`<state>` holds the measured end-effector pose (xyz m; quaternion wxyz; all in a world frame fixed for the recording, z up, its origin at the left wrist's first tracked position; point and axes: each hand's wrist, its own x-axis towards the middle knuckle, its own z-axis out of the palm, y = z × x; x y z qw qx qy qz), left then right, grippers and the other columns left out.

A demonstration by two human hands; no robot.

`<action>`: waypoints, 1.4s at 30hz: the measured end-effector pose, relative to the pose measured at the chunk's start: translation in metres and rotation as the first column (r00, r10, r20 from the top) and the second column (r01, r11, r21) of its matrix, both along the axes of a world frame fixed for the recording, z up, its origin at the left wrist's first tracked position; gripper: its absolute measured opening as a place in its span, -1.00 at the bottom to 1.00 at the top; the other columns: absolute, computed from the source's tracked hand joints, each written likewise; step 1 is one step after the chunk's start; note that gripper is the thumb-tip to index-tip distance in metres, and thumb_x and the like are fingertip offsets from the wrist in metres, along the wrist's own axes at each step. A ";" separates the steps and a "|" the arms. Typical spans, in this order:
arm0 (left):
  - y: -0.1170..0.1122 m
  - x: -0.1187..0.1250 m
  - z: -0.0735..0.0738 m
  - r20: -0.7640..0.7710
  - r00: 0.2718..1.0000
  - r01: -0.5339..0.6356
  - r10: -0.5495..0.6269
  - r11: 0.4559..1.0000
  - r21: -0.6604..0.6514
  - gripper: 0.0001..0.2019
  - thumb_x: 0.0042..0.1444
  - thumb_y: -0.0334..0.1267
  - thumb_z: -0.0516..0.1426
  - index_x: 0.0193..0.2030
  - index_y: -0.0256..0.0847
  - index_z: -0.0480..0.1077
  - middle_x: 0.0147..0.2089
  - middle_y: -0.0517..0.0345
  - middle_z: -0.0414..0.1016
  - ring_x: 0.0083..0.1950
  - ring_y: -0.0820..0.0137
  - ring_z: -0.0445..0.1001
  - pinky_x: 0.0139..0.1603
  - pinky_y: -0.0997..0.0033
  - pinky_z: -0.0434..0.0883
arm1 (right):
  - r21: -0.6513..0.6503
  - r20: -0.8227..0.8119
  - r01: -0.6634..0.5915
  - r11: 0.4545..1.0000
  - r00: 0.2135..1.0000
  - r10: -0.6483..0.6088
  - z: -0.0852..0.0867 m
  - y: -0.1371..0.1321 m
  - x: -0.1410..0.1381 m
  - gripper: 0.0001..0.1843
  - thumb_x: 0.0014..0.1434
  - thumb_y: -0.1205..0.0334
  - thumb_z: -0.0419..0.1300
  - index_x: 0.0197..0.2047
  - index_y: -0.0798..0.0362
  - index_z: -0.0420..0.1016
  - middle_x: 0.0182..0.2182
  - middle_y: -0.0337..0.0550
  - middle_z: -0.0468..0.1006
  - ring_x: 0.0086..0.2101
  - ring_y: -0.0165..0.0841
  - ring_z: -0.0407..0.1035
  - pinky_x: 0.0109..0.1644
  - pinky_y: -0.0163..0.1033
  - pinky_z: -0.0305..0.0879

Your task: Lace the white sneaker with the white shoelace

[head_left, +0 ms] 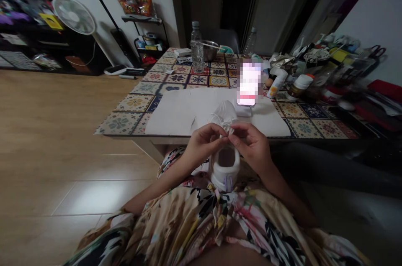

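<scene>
A white sneaker [225, 166] rests on my lap with its toe pointing away toward the table edge. Both hands are at its laces [228, 126]. My left hand [204, 142] pinches a lace between thumb and fingers on the left side. My right hand [253, 144] pinches the lace on the right side, fingers curled. A small bow or knot of white lace shows between the fingertips. The shoe's opening and purple heel tab face me.
A table with a patterned tile cloth [176, 78] stands ahead, with a white mat [179, 111] at its near edge and a lit phone [249, 84] propped up. Water bottles [197, 48], jars and clutter fill the right side. A fan [73, 15] stands far left; wooden floor lies left.
</scene>
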<state>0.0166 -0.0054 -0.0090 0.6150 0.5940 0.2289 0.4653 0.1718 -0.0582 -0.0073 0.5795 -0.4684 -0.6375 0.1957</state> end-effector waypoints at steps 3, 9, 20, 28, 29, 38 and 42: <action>-0.001 -0.001 0.001 0.023 1.000 -0.008 0.010 0.999 -0.053 -0.80 -0.08 -0.23 0.38 -0.41 -0.25 0.47 -0.46 0.25 0.46 -0.43 0.52 0.36 -0.38 0.52 0.31 | 0.077 0.293 -0.053 0.996 0.956 0.028 0.005 -0.004 0.006 -0.76 0.23 0.29 0.21 -0.03 -0.03 0.50 -0.11 -0.08 0.53 -0.08 -0.26 0.45 0.03 -0.10 0.42; 0.001 -0.007 0.000 -0.096 0.995 -0.014 0.024 0.994 0.105 -0.82 0.03 -0.16 0.33 -0.27 -0.21 0.59 -0.34 0.13 0.56 -0.34 0.44 0.43 -0.28 0.44 0.37 | 0.135 0.297 0.008 0.991 0.954 -0.048 0.002 -0.003 0.009 -0.94 0.23 0.27 0.23 -0.29 -0.02 0.52 -0.24 -0.13 0.49 -0.14 -0.26 0.39 0.00 -0.08 0.34; 0.006 -0.006 -0.003 -0.137 0.989 -0.039 0.056 0.991 0.125 -0.75 0.06 -0.09 0.30 -0.43 -0.25 0.49 -0.42 0.16 0.49 -0.34 0.42 0.41 -0.25 0.44 0.35 | 0.163 0.343 0.004 0.987 0.937 -0.061 -0.001 -0.002 0.004 -0.93 0.19 0.29 0.26 -0.23 -0.04 0.46 -0.25 -0.16 0.55 -0.17 -0.24 0.43 -0.04 -0.09 0.32; 0.012 -0.006 -0.003 -0.146 0.988 0.061 -0.052 0.996 0.060 -0.73 0.03 -0.09 0.29 -0.50 -0.25 0.46 -0.47 0.21 0.42 -0.39 0.45 0.34 -0.29 0.45 0.30 | 0.299 0.405 -0.011 0.954 0.907 -0.117 0.000 -0.005 0.005 -0.90 0.26 0.30 0.20 -0.22 -0.10 0.53 -0.27 -0.17 0.61 -0.21 -0.26 0.46 -0.06 -0.07 0.34; 0.015 -0.006 -0.004 -0.148 0.987 0.064 -0.055 0.996 0.060 -0.73 0.02 -0.10 0.29 -0.51 -0.25 0.45 -0.47 0.22 0.41 -0.40 0.45 0.33 -0.31 0.46 0.29 | 0.294 0.361 -0.023 0.955 0.928 -0.089 0.000 -0.004 0.006 -0.92 0.25 0.28 0.22 -0.24 -0.10 0.54 -0.29 -0.17 0.60 -0.22 -0.25 0.46 -0.08 -0.07 0.36; 0.042 -0.007 -0.017 -0.198 0.963 -0.131 0.180 0.962 0.241 -0.76 0.05 -0.22 0.24 -0.56 -0.24 0.40 -0.52 0.23 0.36 -0.40 0.44 0.33 -0.30 0.44 0.29 | 0.188 0.238 -0.282 0.941 0.943 0.234 -0.001 -0.003 0.015 -0.87 0.18 0.17 0.31 -0.41 -0.07 0.56 -0.45 -0.21 0.62 -0.35 -0.28 0.47 -0.13 -0.06 0.36; 0.043 -0.005 -0.016 -0.250 0.941 -0.136 0.228 0.931 0.339 -0.76 0.07 -0.21 0.22 -0.55 -0.23 0.41 -0.51 0.21 0.35 -0.39 0.41 0.33 -0.27 0.41 0.27 | 0.173 0.253 -0.326 0.930 0.927 0.278 0.000 -0.004 0.016 -0.87 0.19 0.20 0.31 -0.41 -0.07 0.57 -0.46 -0.22 0.63 -0.35 -0.28 0.48 -0.12 -0.05 0.34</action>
